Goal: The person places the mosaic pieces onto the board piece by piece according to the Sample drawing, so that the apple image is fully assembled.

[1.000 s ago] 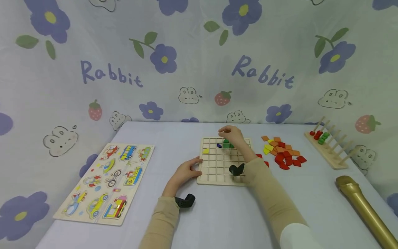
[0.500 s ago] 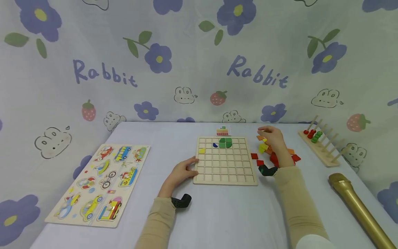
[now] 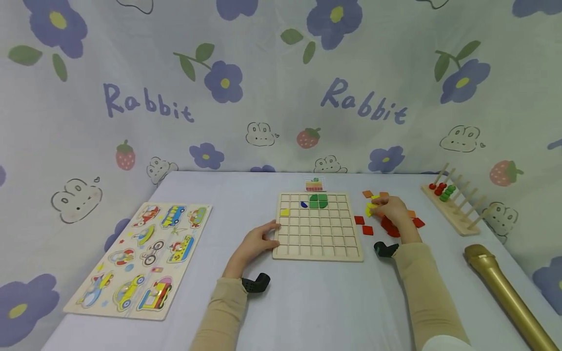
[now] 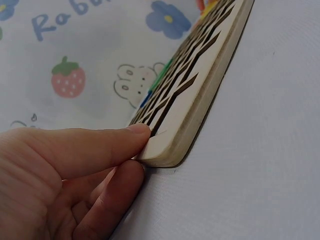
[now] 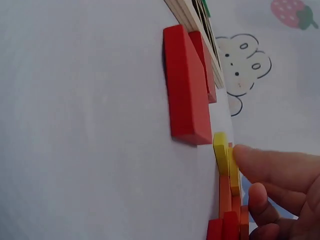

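Lying just left of the right hand's (image 3: 393,211) fingertips, the yellow tiles (image 3: 370,208) rested on the counter (image 3: 307,302), to the right of the wooden grid board (image 3: 316,227). We judged that any next move turned on this relation: the yellow tiles lay between the right hand and the board, and the right hand was far nearer to them than the left hand (image 3: 254,245). We could not fix their long axis from above; in the right wrist view we saw two of them edge-on, close together.

The right hand lay low over the pile, its forearm running in from the near right, its fingers bent toward the tiles. One fingertip overlapped a yellow tile in our line of sight; we could not tell whether the grip pinched it. Around these we found orange tiles (image 3: 367,194) and red tiles (image 3: 389,227), with two red squares (image 3: 367,230) nearer the board.

On the board we noted green pieces (image 3: 318,201), a blue piece (image 3: 304,204) and a yellow square (image 3: 285,212). At its left edge the left hand pinched the board, thumb on the face, a finger against the rim.
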A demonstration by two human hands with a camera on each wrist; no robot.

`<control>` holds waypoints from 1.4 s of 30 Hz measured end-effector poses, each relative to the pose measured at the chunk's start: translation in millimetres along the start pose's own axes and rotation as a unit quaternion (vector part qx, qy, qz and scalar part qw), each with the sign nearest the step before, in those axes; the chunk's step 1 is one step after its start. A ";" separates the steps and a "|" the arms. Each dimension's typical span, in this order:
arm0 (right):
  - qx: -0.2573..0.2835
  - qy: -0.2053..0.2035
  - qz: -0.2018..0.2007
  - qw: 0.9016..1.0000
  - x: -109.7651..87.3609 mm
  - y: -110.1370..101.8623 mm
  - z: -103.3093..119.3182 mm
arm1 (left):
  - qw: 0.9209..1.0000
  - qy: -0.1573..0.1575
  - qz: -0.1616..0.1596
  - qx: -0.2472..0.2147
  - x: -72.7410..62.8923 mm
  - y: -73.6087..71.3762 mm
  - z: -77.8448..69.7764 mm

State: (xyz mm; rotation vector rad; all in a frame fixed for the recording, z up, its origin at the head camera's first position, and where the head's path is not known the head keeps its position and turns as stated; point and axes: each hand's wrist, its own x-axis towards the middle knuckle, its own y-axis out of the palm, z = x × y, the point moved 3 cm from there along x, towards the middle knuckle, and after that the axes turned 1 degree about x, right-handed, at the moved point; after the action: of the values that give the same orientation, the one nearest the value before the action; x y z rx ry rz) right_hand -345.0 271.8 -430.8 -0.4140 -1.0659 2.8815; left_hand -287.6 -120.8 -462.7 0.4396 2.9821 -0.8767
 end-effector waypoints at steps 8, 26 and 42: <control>-0.069 -0.052 -0.005 0.996 5.6 2.6 1.8 | 1.000 -0.003 0.004 -0.003 1.3 2.0 1.9; -0.063 -0.086 -0.011 0.994 -2.3 21.5 26.6 | 1.000 -0.006 0.001 0.000 0.7 0.4 0.7; 0.310 -0.010 0.185 0.932 -6.3 122.2 100.4 | 1.000 -0.010 0.001 -0.001 1.0 -0.3 -0.6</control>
State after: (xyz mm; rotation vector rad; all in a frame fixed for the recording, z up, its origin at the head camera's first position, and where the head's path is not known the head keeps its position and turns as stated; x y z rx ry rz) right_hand -358.8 114.2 -435.0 -0.5841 -0.0259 3.3196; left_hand -288.6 -120.5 -462.1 0.4319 2.9628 -0.8710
